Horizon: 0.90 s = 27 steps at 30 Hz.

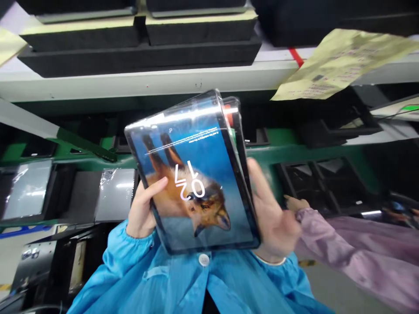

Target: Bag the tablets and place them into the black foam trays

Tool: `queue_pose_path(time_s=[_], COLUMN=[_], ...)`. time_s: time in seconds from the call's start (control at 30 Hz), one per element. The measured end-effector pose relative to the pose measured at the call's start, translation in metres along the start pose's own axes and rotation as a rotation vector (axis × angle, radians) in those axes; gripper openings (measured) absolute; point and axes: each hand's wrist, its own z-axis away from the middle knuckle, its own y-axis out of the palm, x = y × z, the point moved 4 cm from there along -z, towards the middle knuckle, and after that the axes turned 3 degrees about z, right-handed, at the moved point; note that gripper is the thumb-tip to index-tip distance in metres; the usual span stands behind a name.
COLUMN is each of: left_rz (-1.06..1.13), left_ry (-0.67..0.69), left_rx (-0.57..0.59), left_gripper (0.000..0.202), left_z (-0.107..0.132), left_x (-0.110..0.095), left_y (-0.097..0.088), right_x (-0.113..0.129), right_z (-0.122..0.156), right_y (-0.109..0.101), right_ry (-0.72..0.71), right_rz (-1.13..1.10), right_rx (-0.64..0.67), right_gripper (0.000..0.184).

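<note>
A tablet with a lit screen showing a fox and the digits 02 17 upside down is held tilted in front of my chest. A clear, shiny film seems to cover it. My left hand grips its left edge, thumb on the screen and fingers underneath. Behind it, a second tablet sticks out at the upper right, mostly hidden. My right hand is against the right edges of the two tablets, partly smeared by motion, its fingertips hidden behind them.
Film-covered tablets and black trays lie on the green bench. A white shelf above carries black foam blocks. A yellow paper sheet hangs over its edge. At right, a co-worker's hand in a pink sleeve reaches toward the trays.
</note>
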Motion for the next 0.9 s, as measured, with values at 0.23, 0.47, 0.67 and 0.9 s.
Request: queue_pose_path(time_s=[0.23, 0.47, 0.67, 0.9], left_rz=[-0.126, -0.113, -0.076, -0.095], left_ry=[0.105, 0.166, 0.132, 0.064], left_rx=[0.098, 0.081, 0.067, 0.071], left_gripper=[0.04, 0.048, 0.051, 0.048], left_z=[0.006, 0.009, 0.009, 0.003], left_x=[-0.01, -0.017, -0.019, -0.017], left_y=[0.0, -0.006, -0.001, 0.0], right_x=[0.018, 0.021, 0.02, 0.016], right_z=[0.006, 0.002, 0.001, 0.002], right_y=[0.002, 0.002, 0.003, 0.0], right_ry=[0.06, 0.02, 0.034, 0.083], right_rz=[0.171, 0.268, 0.213, 0.242], right_rx=[0.193, 0.156, 0.125, 0.123], right_gripper=[0.066, 0.066, 0.067, 0.069])
